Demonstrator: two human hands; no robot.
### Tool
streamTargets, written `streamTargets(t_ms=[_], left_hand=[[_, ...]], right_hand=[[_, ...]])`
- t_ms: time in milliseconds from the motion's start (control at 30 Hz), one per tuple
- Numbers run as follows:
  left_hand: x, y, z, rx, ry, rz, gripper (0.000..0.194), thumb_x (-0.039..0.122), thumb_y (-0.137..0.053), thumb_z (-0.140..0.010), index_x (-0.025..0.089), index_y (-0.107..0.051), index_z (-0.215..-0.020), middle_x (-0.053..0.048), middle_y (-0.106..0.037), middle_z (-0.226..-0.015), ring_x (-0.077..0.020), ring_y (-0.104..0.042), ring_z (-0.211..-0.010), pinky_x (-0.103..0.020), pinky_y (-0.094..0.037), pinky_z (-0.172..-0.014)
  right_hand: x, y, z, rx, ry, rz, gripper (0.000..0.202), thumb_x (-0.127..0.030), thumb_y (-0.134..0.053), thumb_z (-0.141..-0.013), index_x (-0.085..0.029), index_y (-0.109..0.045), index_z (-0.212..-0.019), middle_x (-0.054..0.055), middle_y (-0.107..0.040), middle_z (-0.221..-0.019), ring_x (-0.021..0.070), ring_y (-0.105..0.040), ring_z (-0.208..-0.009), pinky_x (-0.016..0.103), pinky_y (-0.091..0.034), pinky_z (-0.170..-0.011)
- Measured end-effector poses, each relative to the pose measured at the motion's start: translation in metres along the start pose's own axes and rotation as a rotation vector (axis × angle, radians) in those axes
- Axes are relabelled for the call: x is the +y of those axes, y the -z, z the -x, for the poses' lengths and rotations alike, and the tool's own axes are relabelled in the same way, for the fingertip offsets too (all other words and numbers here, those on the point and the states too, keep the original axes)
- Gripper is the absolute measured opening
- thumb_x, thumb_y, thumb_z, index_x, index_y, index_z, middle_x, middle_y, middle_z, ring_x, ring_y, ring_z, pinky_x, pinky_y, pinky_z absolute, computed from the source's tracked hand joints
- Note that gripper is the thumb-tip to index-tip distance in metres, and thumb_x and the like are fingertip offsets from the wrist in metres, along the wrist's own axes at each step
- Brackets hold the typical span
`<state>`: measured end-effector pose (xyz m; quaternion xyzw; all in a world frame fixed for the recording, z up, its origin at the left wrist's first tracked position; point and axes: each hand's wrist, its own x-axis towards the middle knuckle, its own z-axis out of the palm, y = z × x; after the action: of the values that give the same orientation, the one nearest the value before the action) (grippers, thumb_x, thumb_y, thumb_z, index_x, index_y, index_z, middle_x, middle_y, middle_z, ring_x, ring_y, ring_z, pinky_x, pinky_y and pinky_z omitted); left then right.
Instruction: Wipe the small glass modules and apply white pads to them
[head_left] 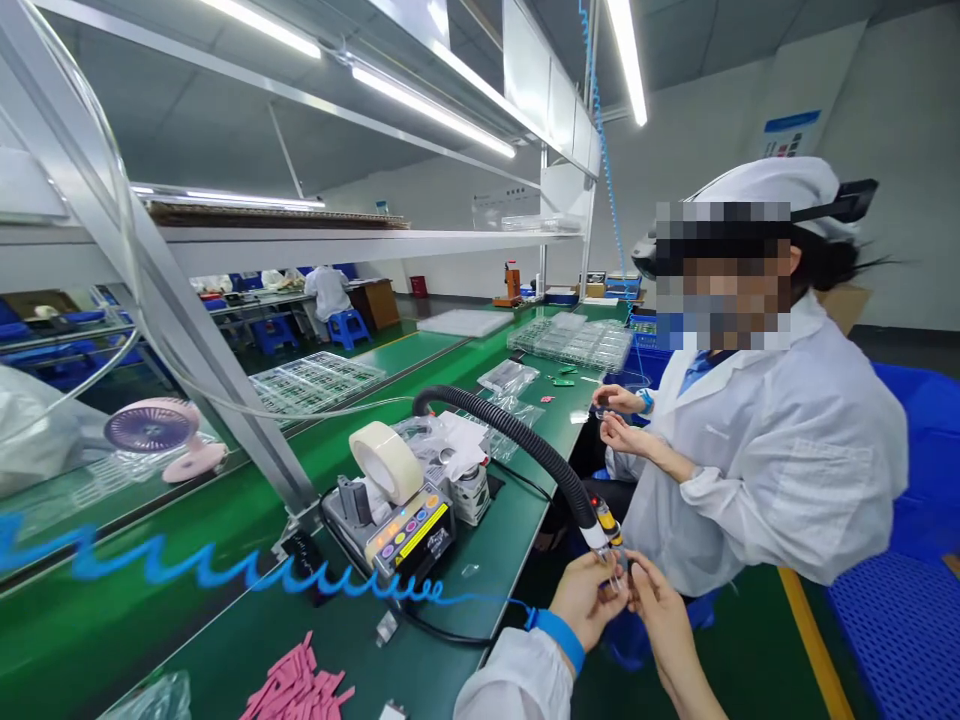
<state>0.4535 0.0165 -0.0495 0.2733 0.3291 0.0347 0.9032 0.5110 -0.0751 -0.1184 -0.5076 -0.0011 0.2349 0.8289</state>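
Note:
My left hand (589,602), with a blue wrist strap (559,640) and coiled cord, has its fingers closed on a small clear part (616,578). Against it, my right hand (661,612) pinches the same part from the other side; fingers partly hide its shape. Just above both hands ends a black corrugated hose (525,435), with a white and yellow nozzle (602,527) pointing down at the part. The hose belongs to a box-shaped air blower (412,540) with coloured buttons, standing on the green bench to the left.
A roll of tape (386,462) and plastic bags sit on the blower. Pink strips (296,685) lie on the bench (480,560) near me. A co-worker (765,450) in white sits at the right. Clear trays (574,342), a pink fan (161,435) and a metal post (225,380) stand beyond.

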Motion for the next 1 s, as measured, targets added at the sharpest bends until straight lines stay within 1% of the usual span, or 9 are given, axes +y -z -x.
streamTargets(t_ms=[100, 233, 333, 467, 567, 667, 767, 900, 1000], left_hand=[[0.004, 0.005, 0.004, 0.031, -0.007, 0.041, 0.014, 0.025, -0.054, -0.086, 0.012, -0.059, -0.089, 0.002, -0.059, -0.072, -0.0073, -0.054, -0.056, -0.022, -0.048, -0.052], [0.013, 0.016, 0.012, 0.118, -0.069, 0.129, 0.021, 0.031, -0.052, -0.087, 0.012, -0.057, -0.094, 0.002, -0.057, -0.072, -0.0071, -0.053, -0.056, -0.022, -0.048, -0.051], [0.020, 0.026, 0.019, 0.167, -0.100, 0.154, 0.018, 0.029, -0.054, -0.086, 0.012, -0.058, -0.093, 0.002, -0.058, -0.073, -0.0069, -0.053, -0.056, -0.022, -0.048, -0.052], [0.020, 0.033, 0.023, 0.182, -0.058, 0.121, 0.016, 0.027, -0.055, -0.085, 0.012, -0.058, -0.092, 0.002, -0.059, -0.073, -0.0074, -0.054, -0.057, -0.023, -0.049, -0.054], [0.015, 0.029, 0.022, 0.163, 0.008, 0.073, 0.019, 0.030, -0.055, -0.085, 0.013, -0.058, -0.092, 0.002, -0.059, -0.074, -0.0079, -0.054, -0.057, -0.024, -0.048, -0.054], [0.007, 0.018, 0.016, 0.136, 0.059, 0.049, 0.023, 0.034, -0.053, -0.086, 0.013, -0.058, -0.092, 0.000, -0.060, -0.076, -0.0086, -0.054, -0.059, -0.025, -0.048, -0.055], [0.001, 0.004, 0.009, 0.117, 0.086, 0.043, 0.022, 0.033, -0.052, -0.086, 0.012, -0.058, -0.091, -0.001, -0.060, -0.079, -0.0089, -0.055, -0.061, -0.024, -0.048, -0.055], [0.002, -0.004, 0.010, 0.152, 0.030, 0.057, 0.016, 0.026, -0.053, -0.086, 0.013, -0.057, -0.094, 0.000, -0.058, -0.081, -0.0083, -0.053, -0.061, -0.023, -0.047, -0.053], [0.013, 0.000, 0.030, 0.200, -0.023, 0.095, 0.015, 0.027, -0.054, -0.085, 0.013, -0.056, -0.091, 0.001, -0.057, -0.080, -0.0079, -0.051, -0.060, -0.022, -0.044, -0.053]], right_hand=[[0.009, -0.006, -0.001, -0.017, -0.016, 0.008, 0.054, -0.052, -0.075, -0.059, -0.018, -0.062, -0.098, 0.000, -0.064, -0.065, 0.0122, -0.057, -0.053, 0.021, -0.046, -0.047], [0.018, -0.013, 0.003, -0.042, -0.041, 0.077, 0.052, -0.053, -0.074, -0.058, -0.017, -0.063, -0.093, 0.002, -0.065, -0.067, 0.0144, -0.059, -0.056, 0.023, -0.047, -0.048], [0.013, -0.013, 0.008, -0.030, -0.008, 0.171, 0.051, -0.047, -0.077, -0.059, -0.017, -0.065, -0.097, 0.002, -0.065, -0.065, 0.0146, -0.057, -0.055, 0.024, -0.046, -0.048], [0.001, -0.009, 0.007, 0.005, 0.054, 0.255, 0.057, -0.033, -0.084, -0.050, -0.020, -0.065, -0.102, -0.002, -0.064, -0.066, 0.0134, -0.055, -0.055, 0.022, -0.046, -0.049], [0.000, -0.005, 0.002, 0.011, 0.033, 0.242, 0.058, -0.043, -0.079, -0.055, -0.018, -0.061, -0.105, -0.001, -0.064, -0.064, 0.0137, -0.056, -0.051, 0.022, -0.046, -0.044], [0.006, 0.001, 0.000, -0.001, -0.009, 0.208, 0.046, -0.054, -0.071, -0.058, -0.016, -0.062, -0.083, 0.001, -0.060, -0.059, 0.0126, -0.054, -0.047, 0.022, -0.044, -0.039], [0.008, 0.008, 0.007, 0.030, -0.016, 0.205, 0.044, -0.057, -0.071, -0.054, -0.018, -0.058, -0.069, 0.001, -0.059, -0.057, 0.0119, -0.052, -0.045, 0.022, -0.042, -0.037], [-0.001, 0.012, 0.020, 0.100, 0.029, 0.284, 0.051, -0.052, -0.076, -0.052, -0.017, -0.059, -0.086, 0.000, -0.063, -0.058, 0.0139, -0.055, -0.048, 0.024, -0.046, -0.042], [-0.010, 0.004, 0.023, 0.106, 0.081, 0.364, 0.063, -0.039, -0.084, -0.042, -0.017, -0.060, -0.096, 0.000, -0.066, -0.062, 0.0157, -0.058, -0.054, 0.023, -0.047, -0.047]])
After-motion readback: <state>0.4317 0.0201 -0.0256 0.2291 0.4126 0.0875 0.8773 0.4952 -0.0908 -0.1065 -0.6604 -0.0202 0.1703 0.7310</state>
